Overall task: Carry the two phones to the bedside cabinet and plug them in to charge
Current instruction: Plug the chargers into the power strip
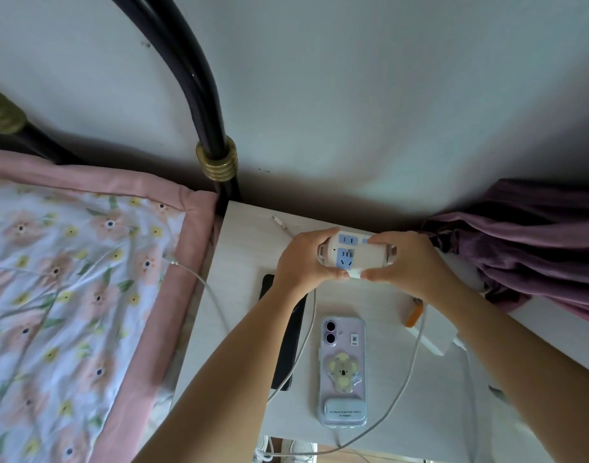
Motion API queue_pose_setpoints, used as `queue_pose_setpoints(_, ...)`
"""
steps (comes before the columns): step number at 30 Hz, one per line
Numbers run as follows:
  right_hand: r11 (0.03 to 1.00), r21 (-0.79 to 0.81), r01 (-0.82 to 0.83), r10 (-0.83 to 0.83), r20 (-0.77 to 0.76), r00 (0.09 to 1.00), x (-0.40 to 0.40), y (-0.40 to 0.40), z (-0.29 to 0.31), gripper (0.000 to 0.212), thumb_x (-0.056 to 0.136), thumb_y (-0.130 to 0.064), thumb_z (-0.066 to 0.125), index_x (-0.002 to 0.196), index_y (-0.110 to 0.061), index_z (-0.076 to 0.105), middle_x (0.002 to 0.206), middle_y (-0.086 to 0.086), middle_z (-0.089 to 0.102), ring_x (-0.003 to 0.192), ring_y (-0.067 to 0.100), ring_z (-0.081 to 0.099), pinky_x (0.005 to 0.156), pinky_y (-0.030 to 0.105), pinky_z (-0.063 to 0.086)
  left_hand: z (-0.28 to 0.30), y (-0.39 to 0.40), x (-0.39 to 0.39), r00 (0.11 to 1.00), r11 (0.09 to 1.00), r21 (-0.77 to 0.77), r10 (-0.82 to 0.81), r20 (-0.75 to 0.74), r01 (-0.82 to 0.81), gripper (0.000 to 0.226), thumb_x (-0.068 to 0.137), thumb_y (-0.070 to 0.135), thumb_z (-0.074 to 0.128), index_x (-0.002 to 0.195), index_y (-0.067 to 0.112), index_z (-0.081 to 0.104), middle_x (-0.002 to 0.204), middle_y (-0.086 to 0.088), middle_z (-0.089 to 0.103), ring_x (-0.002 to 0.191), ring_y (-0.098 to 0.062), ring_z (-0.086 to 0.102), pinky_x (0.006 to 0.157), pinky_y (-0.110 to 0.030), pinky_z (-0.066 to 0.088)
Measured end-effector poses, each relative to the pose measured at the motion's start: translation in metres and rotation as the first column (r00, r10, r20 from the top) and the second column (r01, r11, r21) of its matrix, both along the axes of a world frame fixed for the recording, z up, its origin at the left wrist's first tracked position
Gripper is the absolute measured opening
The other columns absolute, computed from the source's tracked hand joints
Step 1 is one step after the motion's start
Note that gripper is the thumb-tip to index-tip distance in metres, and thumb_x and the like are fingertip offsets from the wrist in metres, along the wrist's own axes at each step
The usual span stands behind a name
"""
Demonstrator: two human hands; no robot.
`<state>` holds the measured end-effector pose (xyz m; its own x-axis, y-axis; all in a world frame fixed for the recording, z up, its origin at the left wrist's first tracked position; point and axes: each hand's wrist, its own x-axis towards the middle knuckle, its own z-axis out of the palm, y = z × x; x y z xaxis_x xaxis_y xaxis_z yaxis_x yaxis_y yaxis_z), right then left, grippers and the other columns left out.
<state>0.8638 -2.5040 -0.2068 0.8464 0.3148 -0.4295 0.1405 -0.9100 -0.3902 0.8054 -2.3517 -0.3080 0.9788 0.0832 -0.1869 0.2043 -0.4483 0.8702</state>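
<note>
On the white bedside cabinet (pixel 239 329) lies a phone in a clear purple case (pixel 342 372), back up, with a koala grip. A black phone (pixel 288 342) lies to its left, partly under my left forearm. Above the cabinet's far part I hold a white power strip (pixel 354 250) with blue sockets. My left hand (pixel 303 262) grips its left end. My right hand (pixel 403 262) presses a white charger plug (pixel 356 273) against the strip's near side. White cables (pixel 306 342) run from the strip area past both phones.
A bed with a floral quilt (pixel 69 295) and a black metal frame (pixel 216 162) stands to the left. Purple cloth (pixel 527 242) is heaped at the right. A loose cable end (pixel 279 222) lies at the cabinet's back. An orange-tipped object (pixel 415 312) and a white adapter (pixel 433 342) sit at the right.
</note>
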Motion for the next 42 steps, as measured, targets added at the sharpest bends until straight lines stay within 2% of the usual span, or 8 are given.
queue_pose_setpoints(6, 0.996, 0.060, 0.064, -0.057, -0.106, 0.993, 0.010, -0.008, 0.001, 0.056, 0.056, -0.015, 0.089, 0.109, -0.013, 0.071, 0.096, -0.001, 0.068, 0.092, 0.018, 0.066, 0.083, 0.030, 0.053, 0.000, 0.001, 0.000, 1.000, 1.000, -0.010, -0.002, -0.001, 0.002, 0.071, 0.064, 0.029, 0.086, 0.128, 0.020, 0.057, 0.117, 0.004, 0.067, 0.105, -0.011, 0.060, 0.085, -0.028, 0.054)
queue_pose_setpoints(13, 0.993, -0.071, -0.091, 0.088, -0.048, 0.995, 0.014, 0.005, 0.002, 0.062, 0.055, -0.023, 0.088, 0.113, -0.016, 0.069, 0.108, 0.001, 0.070, 0.093, 0.016, 0.065, 0.081, 0.028, 0.052, -0.004, 0.001, 0.001, 1.000, 1.000, 0.008, -0.007, 0.006, 0.007, 0.075, 0.063, 0.031, 0.086, 0.131, 0.020, 0.056, 0.117, 0.004, 0.066, 0.103, -0.010, 0.060, 0.084, -0.029, 0.055)
queue_pose_setpoints(20, 0.827, -0.379, -0.416, 0.460, 0.031, 0.887, 0.006, 0.040, 0.008, 0.041, 0.072, -0.033, 0.072, 0.109, -0.018, 0.066, 0.101, 0.002, 0.068, 0.092, 0.023, 0.063, 0.070, 0.025, 0.042, -0.014, 0.003, 0.005, 0.998, 0.994, 0.088, -0.065, 0.016, 0.063, 0.083, 0.056, 0.042, 0.088, 0.131, 0.024, 0.056, 0.116, 0.007, 0.068, 0.102, -0.009, 0.061, 0.088, -0.030, 0.054)
queue_pose_setpoints(24, 0.808, -0.394, -0.438, 0.479, 0.006, 0.878, 0.006, 0.045, 0.006, 0.042, 0.072, -0.027, 0.071, 0.113, -0.016, 0.065, 0.102, 0.005, 0.070, 0.092, 0.025, 0.065, 0.076, 0.027, 0.048, -0.017, 0.004, 0.009, 0.994, 0.983, 0.150, -0.108, 0.028, 0.103, 0.078, 0.051, 0.046, 0.086, 0.122, 0.030, 0.059, 0.104, 0.012, 0.071, 0.090, -0.008, 0.062, 0.079, -0.032, 0.057)
queue_pose_setpoints(31, 0.714, -0.481, -0.509, 0.563, -0.038, 0.825, -0.005, 0.057, 0.006, 0.024, 0.085, -0.016, 0.061, 0.108, -0.010, 0.064, 0.102, 0.006, 0.066, 0.093, 0.025, 0.064, 0.079, 0.030, 0.046, -0.013, 0.005, 0.008, 0.995, 0.991, 0.101, -0.092, 0.031, 0.089, 0.075, 0.048, 0.036, 0.087, 0.119, 0.029, 0.063, 0.095, 0.015, 0.071, 0.084, -0.006, 0.063, 0.077, -0.031, 0.057)
queue_pose_setpoints(34, 0.671, -0.537, -0.512, 0.583, -0.045, 0.811, -0.013, 0.061, 0.001, 0.022, 0.089, -0.013, 0.059, 0.111, -0.010, 0.061, 0.106, 0.006, 0.064, 0.097, 0.023, 0.062, 0.082, 0.029, 0.045, -0.010, 0.004, 0.007, 0.996, 0.992, 0.096, -0.084, 0.012, 0.082, 0.071, 0.048, 0.045, 0.075, 0.116, 0.031, 0.064, 0.092, 0.014, 0.071, 0.081, -0.006, 0.062, 0.075, -0.031, 0.057)
queue_pose_setpoints(40, 0.694, -0.545, -0.471, 0.563, 0.002, 0.827, -0.014, 0.057, -0.002, 0.023, 0.088, -0.013, 0.059, 0.110, -0.010, 0.062, 0.108, 0.008, 0.063, 0.097, 0.024, 0.060, 0.081, 0.029, 0.045, -0.004, 0.003, 0.005, 0.996, 0.990, 0.104, -0.091, 0.001, 0.091, 0.065, 0.053, 0.030, 0.083, 0.115, 0.029, 0.063, 0.093, 0.012, 0.071, 0.082, -0.008, 0.062, 0.076, -0.036, 0.058)
queue_pose_setpoints(42, 0.724, -0.519, -0.455, 0.538, 0.011, 0.843, -0.015, 0.055, -0.003, 0.026, 0.085, -0.018, 0.063, 0.110, -0.009, 0.061, 0.109, 0.008, 0.062, 0.096, 0.024, 0.061, 0.079, 0.030, 0.044, -0.002, 0.002, 0.004, 0.994, 0.990, 0.094, -0.105, -0.024, 0.107, 0.067, 0.051, 0.035, 0.084, 0.114, 0.031, 0.061, 0.098, 0.013, 0.070, 0.088, -0.009, 0.063, 0.079, -0.039, 0.057)
